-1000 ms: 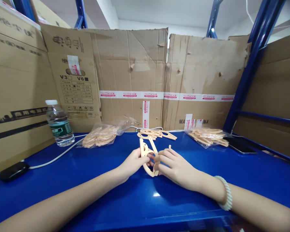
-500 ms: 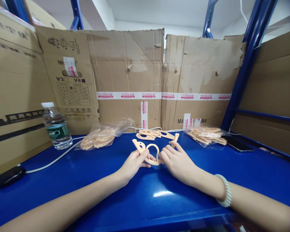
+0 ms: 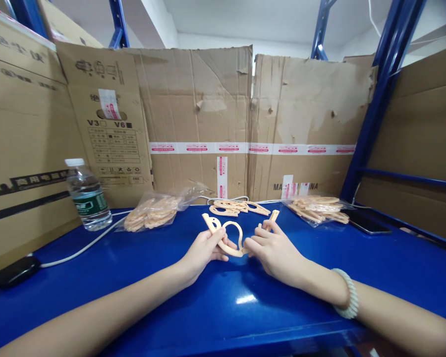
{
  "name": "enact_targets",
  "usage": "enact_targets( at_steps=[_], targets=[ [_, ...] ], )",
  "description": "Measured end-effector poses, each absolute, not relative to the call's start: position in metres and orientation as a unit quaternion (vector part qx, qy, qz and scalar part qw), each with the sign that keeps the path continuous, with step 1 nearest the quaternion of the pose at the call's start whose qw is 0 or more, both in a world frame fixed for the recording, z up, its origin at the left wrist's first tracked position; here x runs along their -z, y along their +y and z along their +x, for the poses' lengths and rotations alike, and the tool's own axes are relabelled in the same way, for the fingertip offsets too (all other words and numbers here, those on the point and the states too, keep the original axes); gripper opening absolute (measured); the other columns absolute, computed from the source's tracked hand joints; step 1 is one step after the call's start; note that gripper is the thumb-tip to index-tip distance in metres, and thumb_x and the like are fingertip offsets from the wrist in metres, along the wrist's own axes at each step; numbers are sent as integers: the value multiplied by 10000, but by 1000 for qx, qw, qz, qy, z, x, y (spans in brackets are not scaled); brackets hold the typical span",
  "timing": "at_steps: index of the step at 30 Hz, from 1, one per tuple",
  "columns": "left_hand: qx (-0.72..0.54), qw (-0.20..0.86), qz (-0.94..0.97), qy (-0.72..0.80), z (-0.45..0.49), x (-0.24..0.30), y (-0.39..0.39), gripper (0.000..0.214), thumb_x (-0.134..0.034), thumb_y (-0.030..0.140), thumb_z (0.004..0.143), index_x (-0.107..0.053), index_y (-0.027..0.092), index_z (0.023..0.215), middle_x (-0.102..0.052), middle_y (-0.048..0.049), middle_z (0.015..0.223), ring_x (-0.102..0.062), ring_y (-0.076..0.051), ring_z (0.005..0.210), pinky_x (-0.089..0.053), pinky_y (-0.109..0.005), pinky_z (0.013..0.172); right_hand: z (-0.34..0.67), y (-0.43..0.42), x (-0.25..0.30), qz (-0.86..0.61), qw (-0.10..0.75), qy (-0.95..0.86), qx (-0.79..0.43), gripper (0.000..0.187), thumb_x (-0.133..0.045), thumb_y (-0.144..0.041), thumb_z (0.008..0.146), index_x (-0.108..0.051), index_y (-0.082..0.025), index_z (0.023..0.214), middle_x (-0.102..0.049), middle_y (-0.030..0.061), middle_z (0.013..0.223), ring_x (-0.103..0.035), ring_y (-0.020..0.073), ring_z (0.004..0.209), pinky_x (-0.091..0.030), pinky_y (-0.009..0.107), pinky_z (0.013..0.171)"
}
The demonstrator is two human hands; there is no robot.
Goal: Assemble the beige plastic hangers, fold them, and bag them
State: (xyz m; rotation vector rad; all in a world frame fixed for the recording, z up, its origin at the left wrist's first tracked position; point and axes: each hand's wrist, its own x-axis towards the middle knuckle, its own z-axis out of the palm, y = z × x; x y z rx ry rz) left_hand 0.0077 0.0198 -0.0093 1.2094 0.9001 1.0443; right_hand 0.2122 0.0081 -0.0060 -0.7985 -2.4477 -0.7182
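Note:
A peach-coloured plastic folding hanger [image 3: 231,251] is held over the blue table, its curved loop between my two hands. My left hand [image 3: 199,252] pinches its left arm between thumb and fingers; the arm's holed end sticks up above the thumb. My right hand [image 3: 277,252] is wrapped round the right side, with that arm's tip rising above the index finger. Those fingers hide most of the right part and the joint near the loop. Just behind my hands lie several similar peach hangers [image 3: 223,204] in a loose pile.
Clear bags of peach pieces lie at back left [image 3: 152,210] and back right [image 3: 315,207]. A phone [image 3: 367,222] lies beside the right bag. At left are a water bottle [image 3: 89,201], a white cable and a black device [image 3: 17,271]. Cardboard sheets [image 3: 200,114] wall the blue table [image 3: 215,307].
The hanger's right arm tip has shifted slightly right and tilted outward with my right hand. My left hand has moved slightly left, its grip much the same.

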Motion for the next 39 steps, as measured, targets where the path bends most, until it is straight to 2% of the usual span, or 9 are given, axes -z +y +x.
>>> enact_targets(
  at_steps=[8,11,13,19,23,27,32,35,39],
  targets=[
    [-509,628,447,383,3,11,29,362,-461,273,956,-501,140,622,-586,-22,505,-608,-134,459,-439,-190,443,215,6,1,-250,281,-873,310,267,-358,-75,944,-530,-182,772,-606,15,662,-490,167,672,-270,357,793],
    [-524,639,412,384,1,10,33,341,-438,221,970,-517,130,651,-610,-32,552,-655,-147,524,-467,-193,485,230,17,-8,-295,351,-861,221,132,-421,-120,948,-537,-181,955,-670,21,790,-543,154,699,-295,346,800],
    [-515,646,411,385,1,8,33,349,-423,226,980,-525,124,662,-627,-46,578,-667,-152,543,-479,-198,499,245,27,-17,-321,362,-859,164,157,-461,-125,929,-519,-189,1060,-687,36,878,-574,171,786,-322,356,831],
    [-508,650,409,391,1,6,31,365,-432,248,982,-529,121,654,-623,-43,573,-673,-158,551,-489,-203,505,273,45,-31,-292,288,-906,103,164,-466,-129,922,-594,-227,892,-664,42,1033,-520,221,1084,-240,520,1052],
    [-511,651,405,389,1,5,31,352,-434,227,979,-535,120,659,-619,-34,567,-667,-154,535,-495,-206,506,262,38,-24,-271,197,-941,38,240,-439,-73,902,-636,-202,945,-608,77,1141,-501,216,1116,-364,447,995],
    [-513,651,401,390,2,5,31,351,-434,224,979,-537,121,660,-618,-32,570,-663,-150,531,-500,-205,503,250,32,-16,-277,137,-951,-20,313,-449,-28,870,-650,-173,1061,-618,102,1089,-540,214,1060,-435,388,939],
    [-517,651,394,391,2,5,32,337,-446,215,973,-535,124,660,-610,-26,569,-655,-148,523,-502,-209,494,256,30,-23,-291,164,-941,-54,373,-448,-59,900,-572,-158,1237,-577,125,1220,-501,211,1180,-392,374,1019],
    [-517,649,397,393,1,6,33,336,-449,218,972,-543,121,664,-619,-35,585,-660,-151,536,-507,-211,503,264,31,-32,-320,163,-932,-61,274,-580,-151,878,-617,-172,1149,-619,91,1120,-557,212,1068,-433,357,944],
    [-512,649,404,392,0,6,33,351,-447,226,973,-548,117,655,-624,-46,592,-668,-159,551,-509,-211,512,271,37,-33,-353,106,-925,-87,207,-763,-201,741,-684,-161,928,-642,36,883,-600,184,825,-466,300,763]
  ],
)
